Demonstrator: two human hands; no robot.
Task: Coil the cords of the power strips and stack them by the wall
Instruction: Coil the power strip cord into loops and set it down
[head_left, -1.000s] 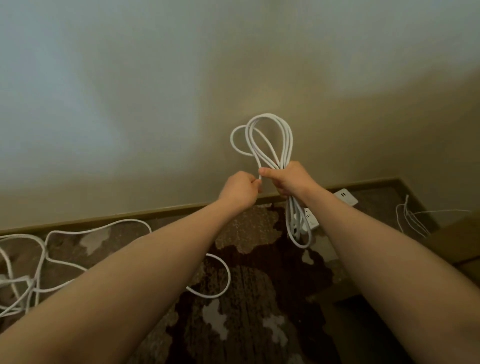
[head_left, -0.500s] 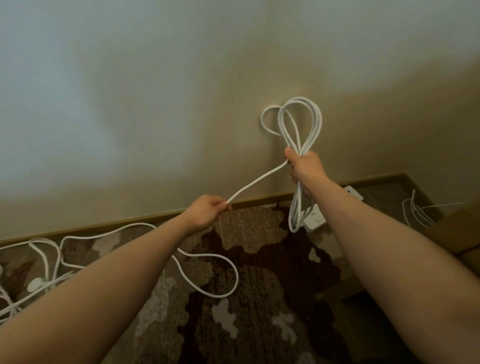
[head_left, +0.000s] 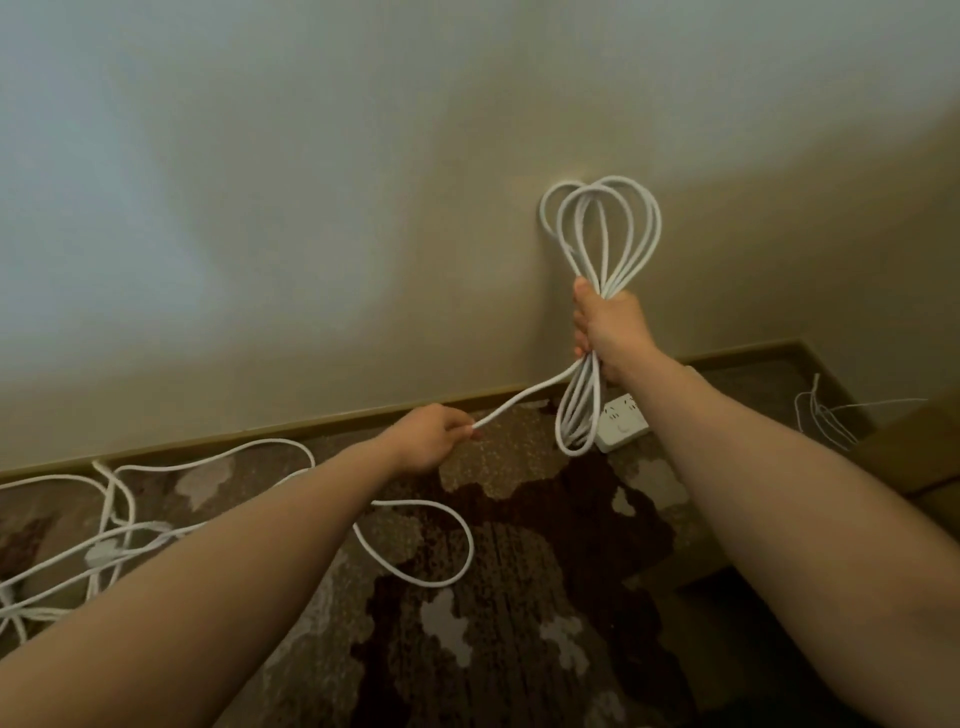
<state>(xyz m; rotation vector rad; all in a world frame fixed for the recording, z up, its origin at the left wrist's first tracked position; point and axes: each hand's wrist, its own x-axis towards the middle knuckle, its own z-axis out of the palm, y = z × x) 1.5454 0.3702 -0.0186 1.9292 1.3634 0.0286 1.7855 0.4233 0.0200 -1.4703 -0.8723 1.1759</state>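
Nearest to us, our two forearms reached out over the patterned carpet (head_left: 519, 597). On the carpet, a loose loop of white cord (head_left: 415, 540) lay between the arms, and more tangled cord (head_left: 104, 525) lay at the far left. Our left hand (head_left: 431, 439) pinched the free cord with curled fingers, and the cord ran tight up to the right. Our right hand (head_left: 608, 327) was raised higher and clenched around the coil (head_left: 602, 228), with loops standing above the fist and hanging below it. Behind the lower loops, a white power strip (head_left: 623, 423) lay on the carpet near the wall (head_left: 363, 208). Thin white wires (head_left: 826, 415) lay at the far right.
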